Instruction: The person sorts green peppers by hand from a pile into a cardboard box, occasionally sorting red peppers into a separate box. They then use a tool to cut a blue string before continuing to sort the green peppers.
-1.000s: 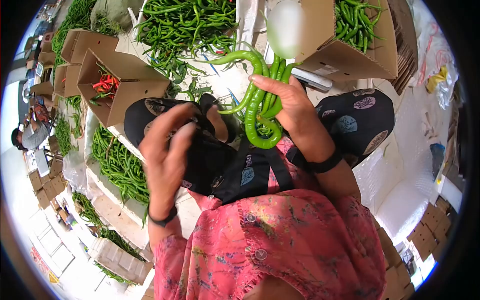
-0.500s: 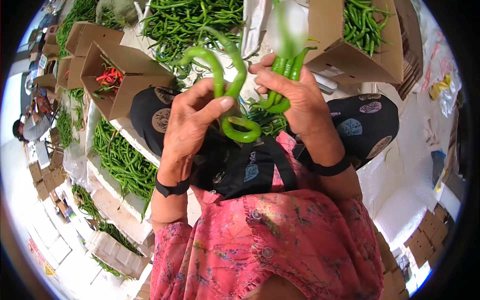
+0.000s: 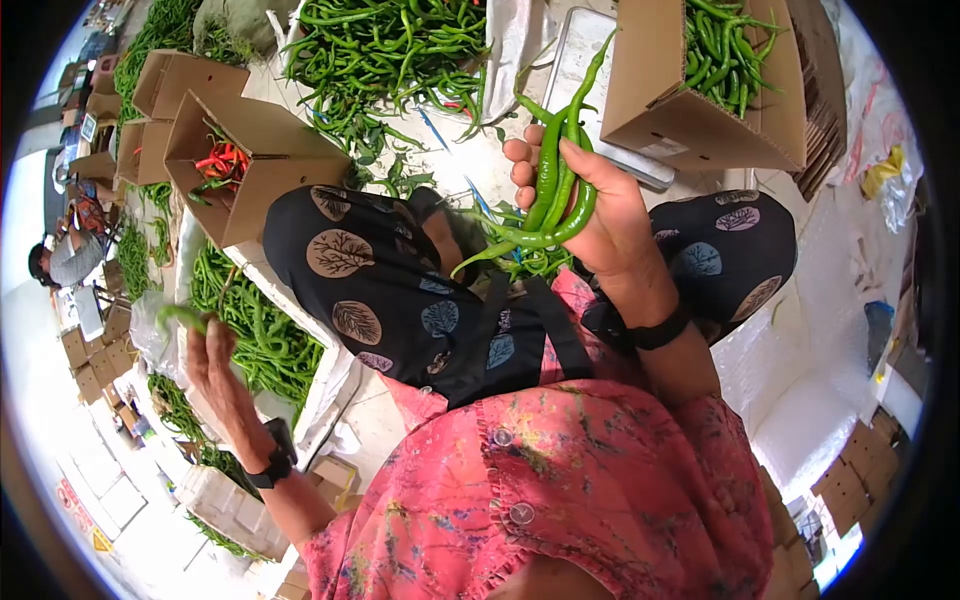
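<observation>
Several long green chili peppers (image 3: 553,190) lie across the palm of my right hand (image 3: 612,205), its fingers and thumb wrapped round them. Their tips stick out above the hand and one curved end hangs to the left. Off to the left, my left hand (image 3: 215,365) is stretched out beside a white-sided container heaped with green chili peppers (image 3: 270,335). At its fingertips is a curved green chili pepper (image 3: 182,317), slightly blurred.
A large pile of green chili peppers (image 3: 390,45) lies ahead. A cardboard box (image 3: 655,95) holding green peppers stands at right, next to a metal tray (image 3: 580,35). Red peppers (image 3: 222,160) fill part of another box (image 3: 275,165). A person (image 3: 75,255) sits far left.
My left hand has swung from the middle out to the left, over by the container, taking green chili pepper with it. The right hand stays in place, still holding its bunch, now tilted differently.
</observation>
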The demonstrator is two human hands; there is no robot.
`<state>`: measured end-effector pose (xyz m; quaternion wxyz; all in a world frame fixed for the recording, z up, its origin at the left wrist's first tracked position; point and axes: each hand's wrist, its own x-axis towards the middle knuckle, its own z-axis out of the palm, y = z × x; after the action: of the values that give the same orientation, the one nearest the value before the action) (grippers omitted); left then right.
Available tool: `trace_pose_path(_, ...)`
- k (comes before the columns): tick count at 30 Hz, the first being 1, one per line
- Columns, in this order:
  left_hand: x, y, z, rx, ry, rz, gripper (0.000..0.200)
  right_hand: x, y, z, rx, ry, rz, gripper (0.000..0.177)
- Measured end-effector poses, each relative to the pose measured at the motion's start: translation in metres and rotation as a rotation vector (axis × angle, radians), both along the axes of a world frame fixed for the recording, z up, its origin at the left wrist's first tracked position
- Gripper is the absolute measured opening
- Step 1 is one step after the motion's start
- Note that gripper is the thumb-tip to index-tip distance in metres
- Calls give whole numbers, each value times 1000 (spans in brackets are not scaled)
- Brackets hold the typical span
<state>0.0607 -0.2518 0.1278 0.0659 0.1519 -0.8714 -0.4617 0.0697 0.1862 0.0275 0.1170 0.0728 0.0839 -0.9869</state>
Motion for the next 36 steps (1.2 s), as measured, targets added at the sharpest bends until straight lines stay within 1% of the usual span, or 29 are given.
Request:
trace_pose_path(1, -2, 21, -6, 192, 24, -43, 25, -1, -1, 1, 6, 3, 14, 36)
trace_pose_path(2, -2, 58, -6, 299, 34, -112, 24, -1, -3, 2, -16, 27, 23, 36)
trace_pose_path(3, -3, 82, -7, 222, 7, -258, 24, -1, -5, 3, -40, 50, 27, 36)
trace_pose_path(4, -4, 120, 3, 112, -65, -365, 23, 1, -6, 4, -53, 62, 39, 36)
trace_pose_path(5, -6, 143, 2, 63, -99, -421, 19, 2, -7, 7, -51, 66, 40, 36)
trace_pose_path(6, -14, 160, -10, -33, 93, -660, 19, 3, -8, 11, 30, 20, 42, 36)
trace_pose_path(7, -18, 179, -10, -126, 162, -791, 20, 4, -10, 16, 111, -25, 41, 36)
trace_pose_path(8, -22, 194, -15, -93, 182, -873, 20, 6, -10, 21, 229, -25, 41, 37)
trace_pose_path(9, -24, 206, -20, -153, 225, -944, 23, 8, -11, 23, 234, -21, 32, 37)
trace_pose_path(11, -28, 218, -27, -271, 241, -1068, 27, 13, -13, 28, 448, 54, 41, 41)
trace_pose_path(12, -29, 223, -30, -238, 218, -1101, 31, 15, -15, 42, 404, 38, 17, 44)
trace_pose_path(13, -28, 227, -30, -233, 220, -1107, 31, 14, -15, 42, 408, 35, 11, 44)
trace_pose_path(15, -26, 232, -27, -269, 244, -1118, 35, 14, -16, 40, 604, 16, 45, 43)
trace_pose_path(16, -27, 230, -21, -303, 172, -1141, 42, 13, -17, 37, 587, 15, 9, 40)
trace_pose_path(17, -28, 227, -21, -304, 174, -1140, 42, 12, -15, 34, 587, 17, 9, 40)
trace_pose_path(19, -28, 219, -25, -35, 92, -941, 50, 10, -10, 29, 503, -9, -39, 36)
trace_pose_path(20, -26, 211, -28, 228, -102, -789, 57, 11, -7, 31, 499, -61, -55, 33)
trace_pose_path(21, -23, 212, -18, 515, -238, -634, 58, 11, -4, 31, 498, -62, -58, 33)
trace_pose_path(23, -22, 205, -21, 657, -240, -570, 52, 12, 2, 31, 518, -72, -97, 29)
trace_pose_path(24, -23, 199, -26, 667, -247, -574, 42, 11, 4, 29, 506, -39, -99, 30)
trace_pose_path(25, -20, 198, -29, 669, -247, -582, 42, 11, 4, 29, 509, -39, -107, 30)
trace_pose_path(28, -8, 213, -22, 449, -8, -385, 31, 11, 2, 28, 617, -84, -179, 32)
trace_pose_path(29, -6, 218, -17, 368, 57, -438, 31, 10, 2, 33, 674, -85, -185, 34)
trace_pose_path(31, -1, 242, -5, 450, 39, -487, 33, 13, -6, 34, 701, -55, -238, 33)
trace_pose_path(32, -6, 245, -10, 357, 30, -611, 39, 14, -9, 36, 704, -51, -248, 33)
trace_pose_path(33, -10, 257, -12, 338, -17, -685, 46, 14, -12, 38, 832, -58, -234, 31)
trace_pose_path(34, -14, 269, -19, 396, -84, -693, 49, 14, -14, 39, 960, -68, -218, 30)
trace_pose_path(35, -17, 280, -29, 455, -155, -698, 51, 15, -17, 38, 962, -67, -226, 30)
trace_pose_path(36, -19, 290, -40, 555, -198, -719, 54, 15, -21, 33, 1147, -45, -253, 32)
